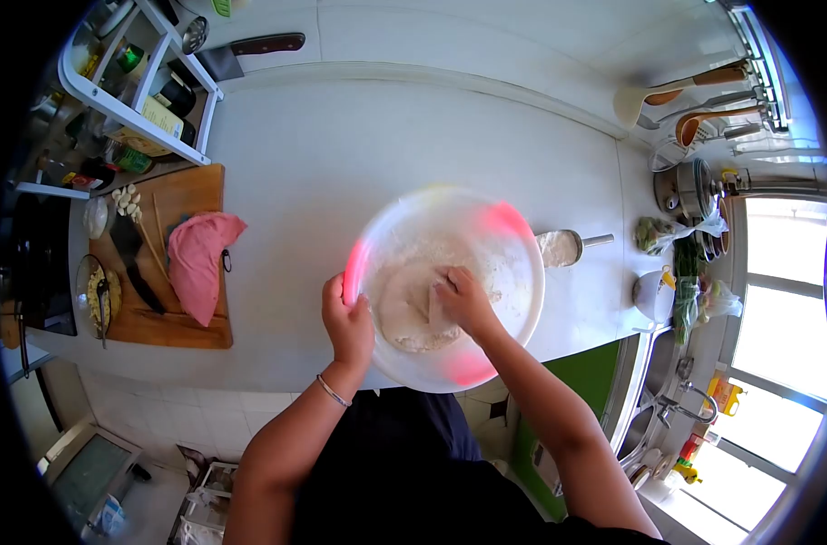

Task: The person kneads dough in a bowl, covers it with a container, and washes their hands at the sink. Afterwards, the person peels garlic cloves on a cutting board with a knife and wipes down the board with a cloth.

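A large translucent bowl [513, 300] with pink patches sits at the front edge of the white counter. Inside it lies a pale mass of dough [404, 304] with loose flour around it. My left hand [348, 322] is closed on the bowl's left rim, a bracelet on its wrist. Inside the bowl, my right hand [463, 300] has its fingers bent together at the dough, gripping a raised part of it. Just right of the bowl rests a metal scoop [568, 247] holding flour.
On the left, a wooden board [209, 195] holds a pink cloth [200, 263], chopsticks, garlic and a dark knife. A bottle rack [114, 100] stands behind it. A cleaver [250, 45] lies at the back. Bagged vegetables [654, 234], a white container [651, 295] and the sink are on the right.
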`<state>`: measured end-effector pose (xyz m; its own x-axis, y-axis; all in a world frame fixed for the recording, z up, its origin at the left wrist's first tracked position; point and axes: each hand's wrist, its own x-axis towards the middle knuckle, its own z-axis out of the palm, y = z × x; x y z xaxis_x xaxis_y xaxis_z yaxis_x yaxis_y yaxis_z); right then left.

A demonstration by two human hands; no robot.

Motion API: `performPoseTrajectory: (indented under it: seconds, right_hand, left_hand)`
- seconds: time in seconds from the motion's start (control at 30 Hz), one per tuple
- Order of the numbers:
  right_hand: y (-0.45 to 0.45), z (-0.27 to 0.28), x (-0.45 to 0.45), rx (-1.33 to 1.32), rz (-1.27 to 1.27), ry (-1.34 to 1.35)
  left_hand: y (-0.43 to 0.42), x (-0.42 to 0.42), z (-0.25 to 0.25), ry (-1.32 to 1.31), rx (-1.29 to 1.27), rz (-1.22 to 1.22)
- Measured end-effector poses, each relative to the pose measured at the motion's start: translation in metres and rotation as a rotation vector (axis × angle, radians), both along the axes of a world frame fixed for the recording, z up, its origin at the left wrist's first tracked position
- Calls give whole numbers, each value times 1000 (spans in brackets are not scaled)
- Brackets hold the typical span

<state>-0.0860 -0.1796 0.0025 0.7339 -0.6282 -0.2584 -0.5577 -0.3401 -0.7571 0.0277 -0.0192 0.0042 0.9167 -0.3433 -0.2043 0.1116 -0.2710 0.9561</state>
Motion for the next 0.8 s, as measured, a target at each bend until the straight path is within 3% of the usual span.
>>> performPoseTrajectory:
  seconds: [0.03, 0.1, 0.13, 0.23, 0.27, 0.3, 0.4, 0.57, 0.63, 0.8]
  right_hand:
    - [-4, 10, 1, 0, 2, 4]
    - [-11, 17, 6, 444, -123, 134]
    - [-5, 5, 10, -51, -59, -48]
    - [23, 13, 21, 89, 95, -9]
    - [37, 28, 19, -177, 243, 86]
    - [46, 31, 19, -174, 246, 88]
    - [64, 25, 23, -553, 270, 28]
    - [59, -3, 61, -580, 78, 55]
    - [49, -13, 76, -604, -58, 238]
    - [20, -31, 104, -628, -251, 297]
  left_hand:
    - [0, 0, 2, 0, 2, -1]
    - [0, 0, 0, 0, 6, 1]
    - [0, -2, -2, -11, 11, 6]
    - [-2, -2, -3, -1, 1, 28]
    - [-2, -3, -3, 28, -7, 31]
    - [-2, -3, -1, 31, -4, 33]
    - [-1, -5, 3, -8, 16, 13]
    - [-1, -3, 6, -147, 41, -71]
    - [-1, -3, 6, -157, 48, -78]
    - [3, 7, 11, -313, 133, -125]
